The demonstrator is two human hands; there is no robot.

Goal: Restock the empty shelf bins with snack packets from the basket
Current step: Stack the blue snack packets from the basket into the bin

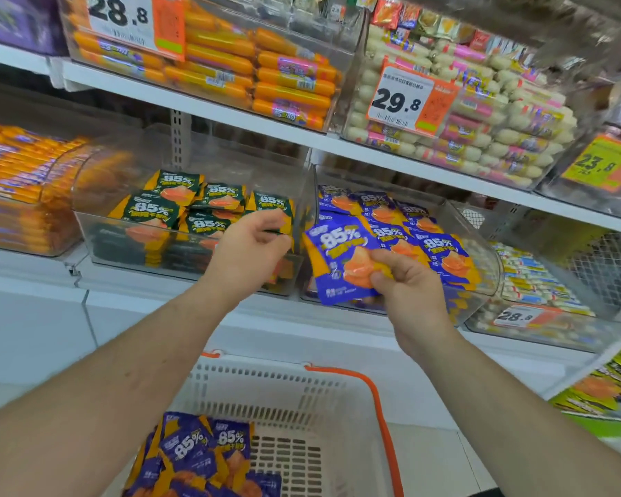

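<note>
My right hand (406, 281) pinches a blue snack packet (341, 258) marked 85% in front of the clear right bin (488, 267), which holds several blue packets (388, 217). My left hand (251, 252) holds a green packet (278, 218) by its corner at the right end of the clear left bin (87, 224), filled with green packets (180, 206). Below, a white basket (276, 385) with an orange handle holds several blue packets (198, 457).
The shelf above carries bins of orange sausages (266, 73) and white sausages (481, 113) with price tags. Orange sticks (18, 166) fill the bin at far left. A bin with small wrapped sticks (531, 281) stands at right. Green packs (610, 385) lie at lower right.
</note>
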